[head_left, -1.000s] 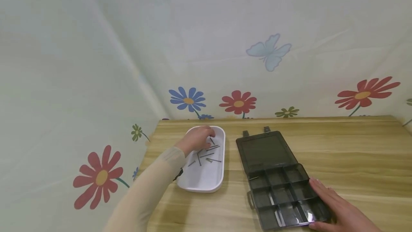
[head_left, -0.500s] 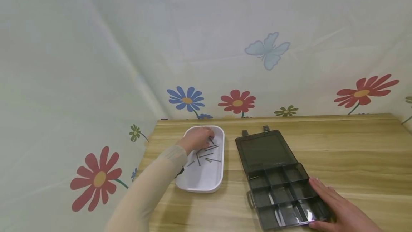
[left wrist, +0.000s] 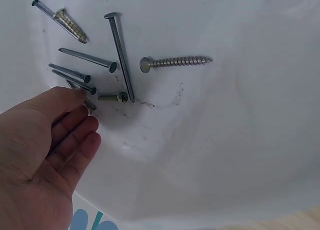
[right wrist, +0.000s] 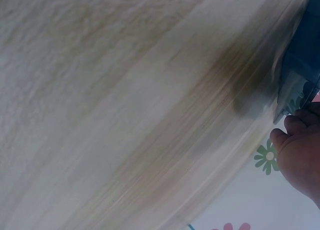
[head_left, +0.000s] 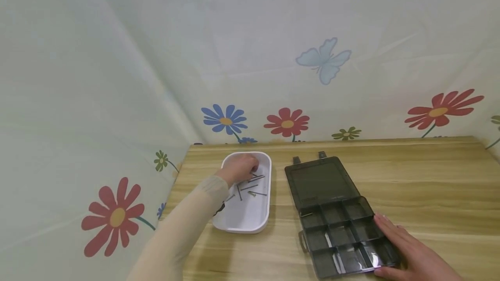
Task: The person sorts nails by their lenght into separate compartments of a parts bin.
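Note:
My left hand [head_left: 239, 168] reaches into the far end of a white tray [head_left: 242, 224]. In the left wrist view its thumb and fingertips pinch at a small screw [left wrist: 90, 106], mostly hidden behind the thumb. Around it lie several nails [left wrist: 120, 58], a long silver screw [left wrist: 177, 62] and a brass-coloured screw [left wrist: 71, 25]. My right hand [head_left: 410, 250] grips the near right corner of a dark, see-through compartment box [head_left: 340, 233], thumb at the front and fingers along the side. A small metal piece [head_left: 307, 215] lies in its far left compartment.
The box's lid [head_left: 324, 183] lies folded back on the wooden table [head_left: 437, 177], its two latches pointing away. Tray and box stand side by side with a strip of table between. Behind the table's far edge hangs a flower-print sheet [head_left: 250, 55].
The left hand's fingers have drawn closer together and lower over the screws and nails at the tray's far end. The right hand stays on the box. The head view has shifted slightly.

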Demonstrator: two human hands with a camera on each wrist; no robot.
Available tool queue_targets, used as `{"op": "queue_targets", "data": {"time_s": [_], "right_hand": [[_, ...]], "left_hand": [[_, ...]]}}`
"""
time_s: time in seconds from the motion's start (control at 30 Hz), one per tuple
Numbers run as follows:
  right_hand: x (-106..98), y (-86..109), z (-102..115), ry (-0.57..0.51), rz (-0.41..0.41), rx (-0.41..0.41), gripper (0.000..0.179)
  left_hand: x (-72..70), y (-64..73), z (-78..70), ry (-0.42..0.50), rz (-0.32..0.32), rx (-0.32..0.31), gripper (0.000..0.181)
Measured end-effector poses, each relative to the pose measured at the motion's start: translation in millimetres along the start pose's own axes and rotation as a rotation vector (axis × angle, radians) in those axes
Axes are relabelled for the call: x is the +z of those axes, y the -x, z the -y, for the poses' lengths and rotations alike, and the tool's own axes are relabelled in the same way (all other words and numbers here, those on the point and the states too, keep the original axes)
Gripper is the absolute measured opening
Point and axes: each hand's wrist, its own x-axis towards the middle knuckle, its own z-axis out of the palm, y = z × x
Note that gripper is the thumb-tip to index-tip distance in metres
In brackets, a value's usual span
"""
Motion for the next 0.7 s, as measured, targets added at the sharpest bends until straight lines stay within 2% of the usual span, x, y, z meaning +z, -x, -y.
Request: {"op": "queue_targets", "data": {"time_s": [0.13, 0.57, 0.7], "right_hand": [[0.4, 0.2, 0.2, 0.029, -0.024, -0.013, 0.106], [-0.1, 0.4, 0.1, 0.029, -0.015, -0.002, 0.104], [-0.6, -0.6, -0.4, 0.035, -0.020, -0.015, 0.105]], "left_hand": [[-0.3, 0.3, -2.6, 0.012, 0.009, -0.008, 0.010], [4.2, 0.6, -4.6, -0.008, 0.039, -0.031, 0.015], [0.0, 1.8, -4.3, 0.022, 0.044, -0.047, 0.014]]}}
